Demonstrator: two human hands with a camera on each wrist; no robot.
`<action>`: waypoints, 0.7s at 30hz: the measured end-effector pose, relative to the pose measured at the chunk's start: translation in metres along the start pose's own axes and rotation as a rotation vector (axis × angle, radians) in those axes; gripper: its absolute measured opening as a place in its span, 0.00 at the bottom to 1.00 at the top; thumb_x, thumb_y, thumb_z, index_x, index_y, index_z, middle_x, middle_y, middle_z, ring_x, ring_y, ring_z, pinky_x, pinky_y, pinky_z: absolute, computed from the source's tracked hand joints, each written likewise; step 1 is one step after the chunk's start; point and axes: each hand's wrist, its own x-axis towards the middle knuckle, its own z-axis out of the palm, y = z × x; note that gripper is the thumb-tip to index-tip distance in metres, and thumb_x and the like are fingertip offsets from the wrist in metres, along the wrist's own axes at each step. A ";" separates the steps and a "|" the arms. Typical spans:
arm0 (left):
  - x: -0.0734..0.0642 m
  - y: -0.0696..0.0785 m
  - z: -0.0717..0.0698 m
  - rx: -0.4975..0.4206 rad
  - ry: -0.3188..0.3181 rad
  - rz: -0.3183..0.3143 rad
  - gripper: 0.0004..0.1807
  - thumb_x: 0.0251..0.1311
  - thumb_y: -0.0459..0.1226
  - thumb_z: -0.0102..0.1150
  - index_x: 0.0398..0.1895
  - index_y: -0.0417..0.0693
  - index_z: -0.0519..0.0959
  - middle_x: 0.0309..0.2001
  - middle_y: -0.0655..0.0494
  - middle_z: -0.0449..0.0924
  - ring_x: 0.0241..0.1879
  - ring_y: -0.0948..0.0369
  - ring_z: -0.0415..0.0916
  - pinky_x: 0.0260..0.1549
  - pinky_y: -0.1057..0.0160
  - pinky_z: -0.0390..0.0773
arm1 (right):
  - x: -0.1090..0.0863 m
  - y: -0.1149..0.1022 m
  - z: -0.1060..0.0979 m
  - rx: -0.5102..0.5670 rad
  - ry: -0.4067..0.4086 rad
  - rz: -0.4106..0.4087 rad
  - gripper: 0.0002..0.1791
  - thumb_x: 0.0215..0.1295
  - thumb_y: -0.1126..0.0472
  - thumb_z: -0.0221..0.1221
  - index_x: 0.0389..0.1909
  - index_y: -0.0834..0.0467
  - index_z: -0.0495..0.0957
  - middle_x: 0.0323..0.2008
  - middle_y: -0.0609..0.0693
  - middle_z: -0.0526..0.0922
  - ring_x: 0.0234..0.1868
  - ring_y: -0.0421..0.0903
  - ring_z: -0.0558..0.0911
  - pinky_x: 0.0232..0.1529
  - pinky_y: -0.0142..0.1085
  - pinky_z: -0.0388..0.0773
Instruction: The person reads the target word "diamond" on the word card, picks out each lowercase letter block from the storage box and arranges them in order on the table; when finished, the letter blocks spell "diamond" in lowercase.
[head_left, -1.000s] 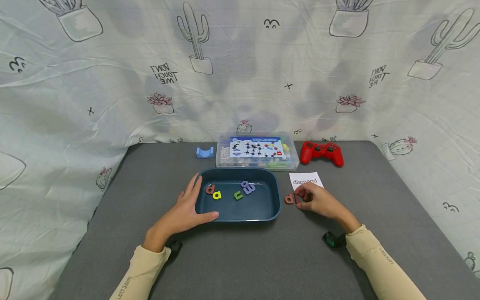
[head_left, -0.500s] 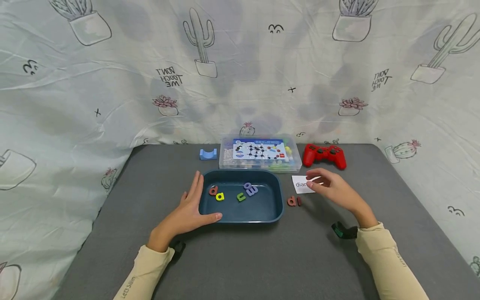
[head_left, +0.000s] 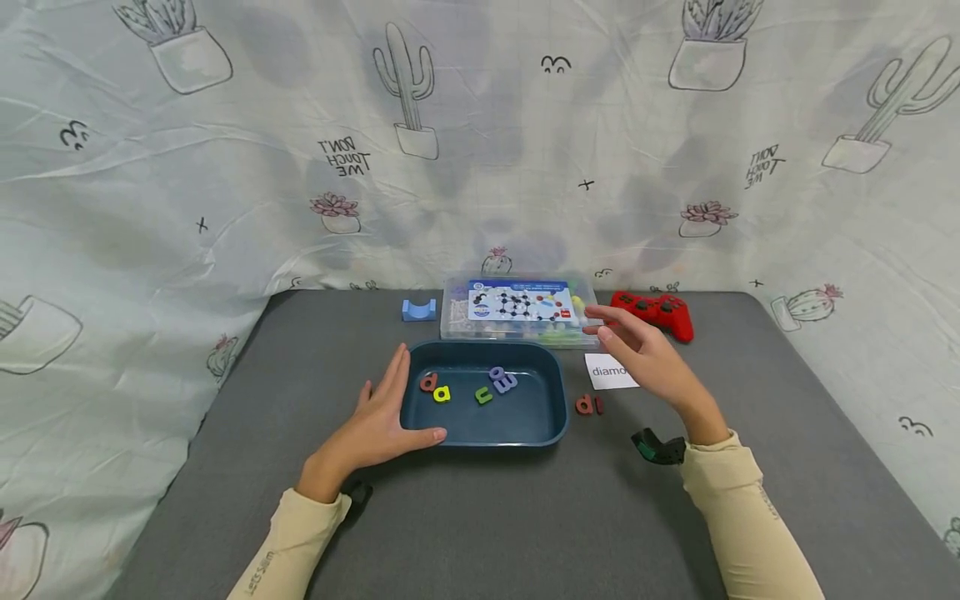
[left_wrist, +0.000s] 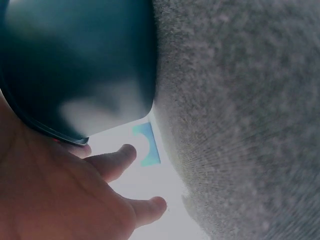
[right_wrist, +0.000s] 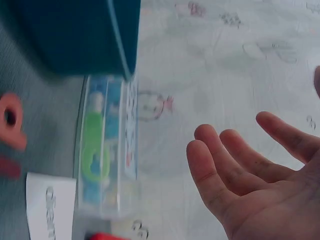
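My left hand [head_left: 372,429] rests against the left end of a dark blue tray [head_left: 487,435], its thumb along the near rim and its fingers on the side. Inside the tray lie a red letter [head_left: 428,382], a yellow "a" [head_left: 442,394], a green "n" [head_left: 483,396] and two purple letters [head_left: 502,381]. My right hand [head_left: 651,358] is raised above a white card [head_left: 606,372], fingers loosely extended and holding nothing; it hides the end of the printed word. Just right of the tray a red "d" [head_left: 583,405] and a red "i" [head_left: 598,405] lie side by side.
Behind the tray sits a clear plastic box [head_left: 517,308] with a molecule picture on its lid. A light blue cradle-shaped block [head_left: 418,310] lies left of it, a red game controller [head_left: 667,314] to its right. A printed cloth hangs at the table's back.
My right hand has let go of the red "i" beside the "d", lifted, and moved up over the card toward the tray. The left hand stays on the tray.
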 end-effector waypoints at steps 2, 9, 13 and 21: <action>0.000 0.001 -0.001 -0.004 -0.005 -0.003 0.74 0.58 0.65 0.72 0.88 0.43 0.32 0.87 0.47 0.24 0.84 0.35 0.32 0.71 0.22 0.27 | 0.004 -0.003 0.006 0.019 -0.006 -0.015 0.29 0.87 0.59 0.50 0.81 0.64 0.63 0.77 0.62 0.67 0.71 0.58 0.75 0.61 0.28 0.76; -0.001 0.001 -0.001 -0.003 -0.005 -0.021 0.74 0.59 0.65 0.72 0.88 0.44 0.30 0.87 0.47 0.24 0.84 0.35 0.34 0.71 0.23 0.27 | 0.022 -0.016 0.025 0.039 -0.032 -0.075 0.31 0.87 0.52 0.49 0.83 0.59 0.62 0.78 0.59 0.67 0.74 0.61 0.73 0.70 0.52 0.74; -0.002 0.000 0.000 -0.009 -0.006 -0.031 0.73 0.60 0.63 0.73 0.88 0.45 0.29 0.87 0.48 0.23 0.83 0.35 0.34 0.71 0.22 0.27 | 0.032 -0.024 0.037 0.044 -0.051 -0.101 0.35 0.87 0.44 0.48 0.84 0.58 0.61 0.78 0.61 0.67 0.73 0.64 0.73 0.69 0.67 0.68; 0.001 0.002 0.001 -0.008 -0.008 -0.034 0.73 0.60 0.62 0.74 0.88 0.47 0.30 0.88 0.50 0.23 0.84 0.37 0.35 0.72 0.24 0.27 | 0.050 -0.033 0.059 0.113 -0.114 -0.129 0.42 0.81 0.32 0.48 0.84 0.53 0.61 0.80 0.57 0.64 0.77 0.60 0.68 0.72 0.65 0.67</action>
